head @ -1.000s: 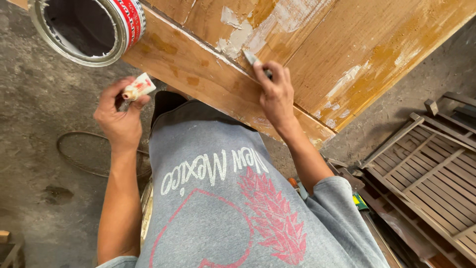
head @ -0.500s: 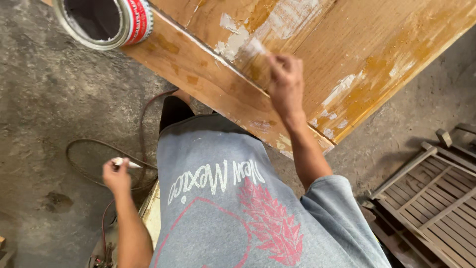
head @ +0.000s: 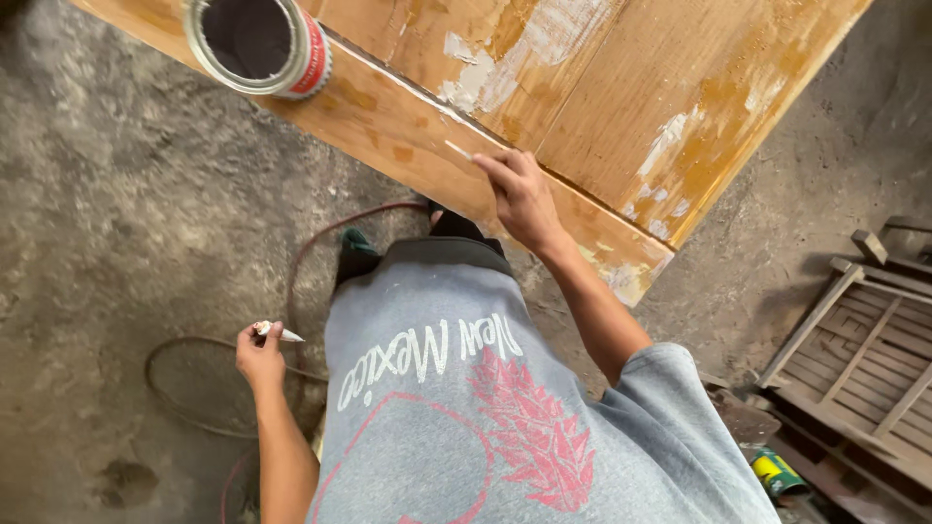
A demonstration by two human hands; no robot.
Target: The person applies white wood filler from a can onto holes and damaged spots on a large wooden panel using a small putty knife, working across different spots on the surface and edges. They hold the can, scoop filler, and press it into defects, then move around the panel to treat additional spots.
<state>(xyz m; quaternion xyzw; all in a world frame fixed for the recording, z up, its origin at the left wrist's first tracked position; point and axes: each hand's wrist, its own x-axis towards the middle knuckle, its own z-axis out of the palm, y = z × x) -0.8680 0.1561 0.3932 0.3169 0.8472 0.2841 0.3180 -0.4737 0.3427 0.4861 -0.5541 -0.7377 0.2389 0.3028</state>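
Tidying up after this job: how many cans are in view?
2. An open can stands on the wooden door at top left; a green and yellow can lies on the floor at lower right. Others may be hidden.

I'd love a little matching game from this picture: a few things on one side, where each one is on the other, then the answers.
Things:
1. open can
2. left hand
3. right hand
4. slatted wooden frame

Places:
A. lying on the ground at the right edge
B. pressed to the groove of the wooden door, by the white filler
C. standing on the door's upper left part
D. held low over the concrete floor, holding a small white-tipped tool

Pairs: 1-C, 2-D, 3-B, 4-A
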